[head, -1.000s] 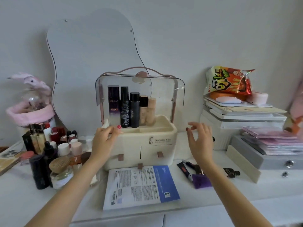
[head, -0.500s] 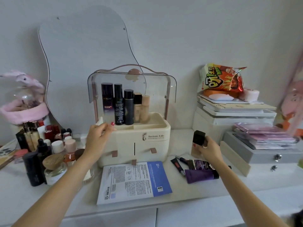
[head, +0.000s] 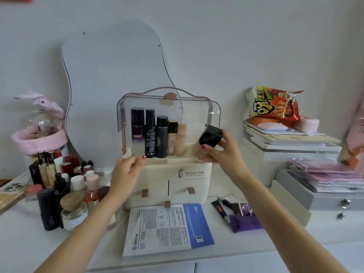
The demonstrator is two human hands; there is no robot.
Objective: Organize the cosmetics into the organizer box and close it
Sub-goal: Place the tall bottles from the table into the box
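1. The cream plastic organizer box (head: 173, 186) stands at the centre of the white surface (head: 29, 247), with its clear curved lid (head: 197, 109) raised over the open top tray.
2. Five upright bottles fill the left part of that tray: a dark purple tall bottle (head: 137, 131), a slim black spray bottle (head: 150, 133), a black cylindrical bottle (head: 162, 135), a beige bottle with a black square cap (head: 173, 137) and a beige tube-shaped bottle (head: 181, 138).
3. The right hand (head: 224, 152) has its fingers and thumb curled round a beige foundation bottle with a black cap (head: 208, 138), tilted with the cap toward 1 o'clock, just above the tray's right end.
4. The left hand (head: 126, 170) pinches the lid's lower left corner, at 9 o'clock from the tray.
5. At 6 o'clock from the box lies a flat white-and-blue sheet-mask packet (head: 167, 229).
6. At 4 o'clock lie a purple tube (head: 245, 223) and a small red-and-black tube (head: 219, 210).
7. At 8 o'clock stands a crowded cluster of bottles and jars (head: 63, 190).
8. At 2 o'clock an orange snack bag (head: 273, 105) tops a stack of white boxes (head: 291, 146).
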